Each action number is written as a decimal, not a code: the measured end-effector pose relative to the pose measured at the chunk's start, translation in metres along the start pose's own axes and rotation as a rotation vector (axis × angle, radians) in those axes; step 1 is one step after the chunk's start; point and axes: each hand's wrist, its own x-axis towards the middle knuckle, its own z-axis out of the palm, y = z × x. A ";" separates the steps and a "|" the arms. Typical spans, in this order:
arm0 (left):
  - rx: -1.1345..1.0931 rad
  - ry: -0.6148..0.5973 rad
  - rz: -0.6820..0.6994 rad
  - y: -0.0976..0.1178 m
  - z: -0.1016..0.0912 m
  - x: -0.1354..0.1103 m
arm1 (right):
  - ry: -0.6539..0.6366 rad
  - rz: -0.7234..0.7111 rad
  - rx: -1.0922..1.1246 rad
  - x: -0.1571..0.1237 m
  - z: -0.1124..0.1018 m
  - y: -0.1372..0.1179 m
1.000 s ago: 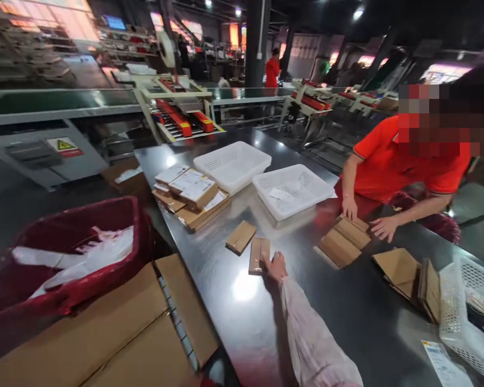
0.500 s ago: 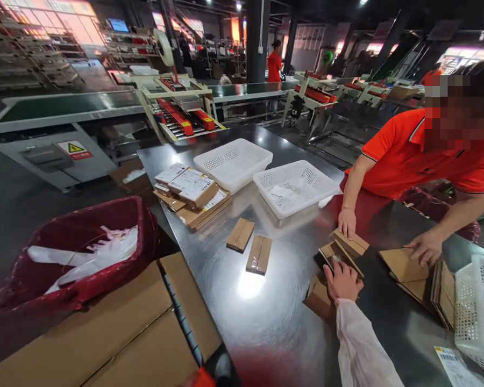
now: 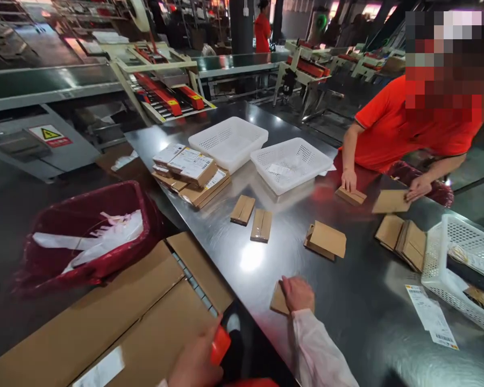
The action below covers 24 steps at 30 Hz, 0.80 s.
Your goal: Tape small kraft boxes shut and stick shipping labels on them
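Note:
My right hand [image 3: 300, 294] is closed on a small brown cardboard box [image 3: 279, 299] near the table's front edge; much of the box is hidden under my fingers. Lower in the view, my left hand [image 3: 197, 355] is wrapped round a red plastic tool [image 3: 220, 344]; most of it is covered, so its kind is unclear. Farther up the table are two small closed boxes [image 3: 242, 209], side by side. To the right of them a small box with a raised flap [image 3: 326, 239] stands on the metal tabletop, apart from my hands.
A big carton [image 3: 145, 328] and a red-lined bin [image 3: 84, 231] stand left of the table [image 3: 234, 269]. Labelled parcels [image 3: 191, 166] and white baskets [image 3: 292, 166] lie at the back. Across the table, a co-worker [image 3: 419, 129] handles cardboard beside another basket [image 3: 435, 258] and labels [image 3: 431, 317].
My right hand has come left and nearer to me with the small box. My left hand has come into view with the red tool. The co-worker's hand has lifted a cardboard piece.

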 end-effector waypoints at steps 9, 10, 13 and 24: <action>0.175 -0.063 0.174 0.069 0.010 0.033 | 0.033 -0.102 0.464 -0.043 0.006 -0.078; 0.214 -0.071 0.157 0.074 0.020 0.035 | 0.027 -0.060 0.479 -0.046 0.004 -0.072; 0.277 -0.021 0.077 0.079 0.046 0.036 | 0.009 0.137 0.407 -0.057 -0.002 -0.052; 0.181 0.200 0.134 0.046 0.012 0.057 | -0.117 0.157 0.422 -0.006 0.028 -0.063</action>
